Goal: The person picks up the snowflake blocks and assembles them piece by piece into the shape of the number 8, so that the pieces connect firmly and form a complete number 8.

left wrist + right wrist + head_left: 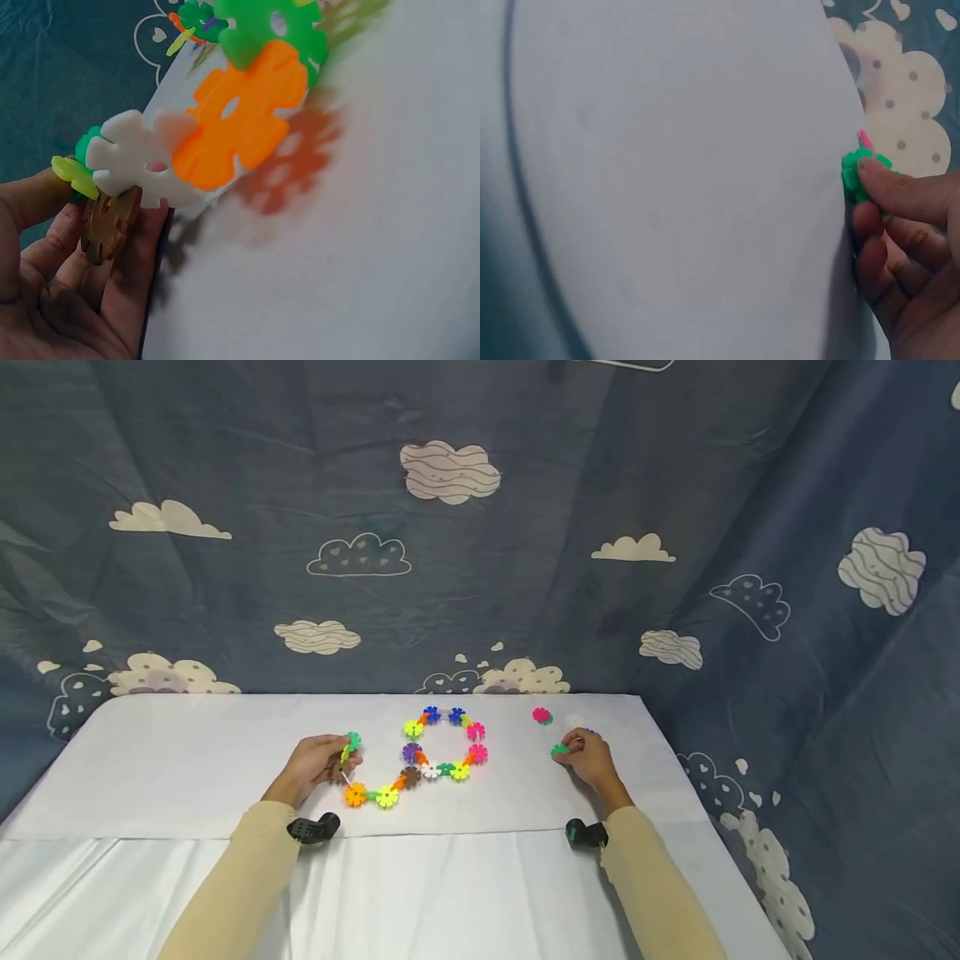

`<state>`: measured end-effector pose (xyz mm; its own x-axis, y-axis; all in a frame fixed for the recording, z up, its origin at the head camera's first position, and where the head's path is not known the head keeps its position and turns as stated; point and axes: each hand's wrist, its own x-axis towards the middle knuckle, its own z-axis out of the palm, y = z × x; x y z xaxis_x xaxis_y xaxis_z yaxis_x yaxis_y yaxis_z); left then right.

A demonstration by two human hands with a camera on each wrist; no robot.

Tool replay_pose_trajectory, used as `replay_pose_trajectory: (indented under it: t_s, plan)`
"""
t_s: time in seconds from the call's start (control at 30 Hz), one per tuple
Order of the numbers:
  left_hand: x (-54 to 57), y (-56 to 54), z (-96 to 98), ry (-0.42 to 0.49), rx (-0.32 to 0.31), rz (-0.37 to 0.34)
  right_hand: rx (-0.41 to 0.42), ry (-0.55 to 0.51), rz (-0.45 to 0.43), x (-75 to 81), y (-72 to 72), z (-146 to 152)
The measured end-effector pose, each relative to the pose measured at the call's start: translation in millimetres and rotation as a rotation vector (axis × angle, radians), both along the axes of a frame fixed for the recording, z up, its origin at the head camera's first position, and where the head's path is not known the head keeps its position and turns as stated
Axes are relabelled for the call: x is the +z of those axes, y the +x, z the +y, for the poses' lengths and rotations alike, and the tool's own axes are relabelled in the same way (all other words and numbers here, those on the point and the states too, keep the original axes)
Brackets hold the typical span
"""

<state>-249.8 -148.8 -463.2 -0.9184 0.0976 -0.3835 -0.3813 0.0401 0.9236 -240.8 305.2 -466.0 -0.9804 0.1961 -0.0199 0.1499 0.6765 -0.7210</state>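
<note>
Flower-shaped plastic discs are linked into a colourful chain, with a ring (477, 753) at its right and a tail running left. My left hand (311, 764) holds the tail's end. There, in the left wrist view, a yellow disc (73, 176), a green one, a brown disc (109, 225) and a white disc (124, 154) cluster at the fingers. An orange disc (244, 112) follows along the chain, over the cloth. My right hand (592, 758) pinches a green flower disc (859, 172) between thumb and fingers, to the right of the ring.
A loose pink disc (541, 716) lies with a green one toward the back right. Just behind the right hand a blue bit (590, 731) shows. White cloth (187, 760) covers the table. A dark cloud-print curtain (525, 610) hangs along the back and right side.
</note>
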Motion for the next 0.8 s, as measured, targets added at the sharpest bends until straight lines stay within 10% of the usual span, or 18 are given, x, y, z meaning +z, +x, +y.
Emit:
replay_pose_trajectory:
  t_s: [0.27, 0.8]
  plan:
    - [-4.0, -0.4, -3.3, -0.011, -0.006, -0.004, 0.112, -0.359, 0.028, -0.2, -2.0, -42.9]
    - [-6.8, -7.3, -0.4, -0.051, 0.017, -0.019, 0.547, -0.252, 0.116, 38.3, -37.8, -222.9]
